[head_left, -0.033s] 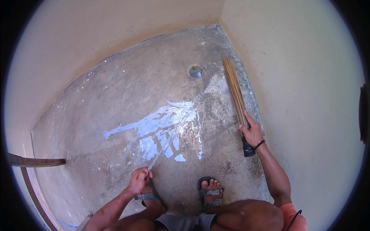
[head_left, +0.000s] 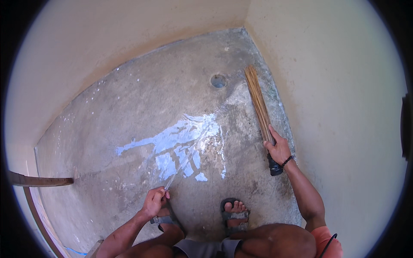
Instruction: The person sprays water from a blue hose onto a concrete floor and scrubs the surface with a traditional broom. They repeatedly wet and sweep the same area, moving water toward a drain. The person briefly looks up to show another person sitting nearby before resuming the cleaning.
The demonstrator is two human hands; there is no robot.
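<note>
My right hand grips a stick broom of thin brown bristles near its black-wrapped handle end. The broom lies at a slant along the right side of the concrete floor, bristle tips pointing away from me. At the lower left my left hand is closed. A thin clear stream of water runs from it toward the floor ahead; what the fingers hold is hidden. Beyond this hand spreads a shiny wet patch that reflects bluish light.
A round drain hole is set in the floor near the far corner. Beige walls stand at the right and far side. A brown curved bar juts in at left, and a blue strip shows below it. My sandalled feet rest close by.
The broom's bristle tips have shifted a little to the left, and my right hand with them. My left hand stays in place with the stream still running.
</note>
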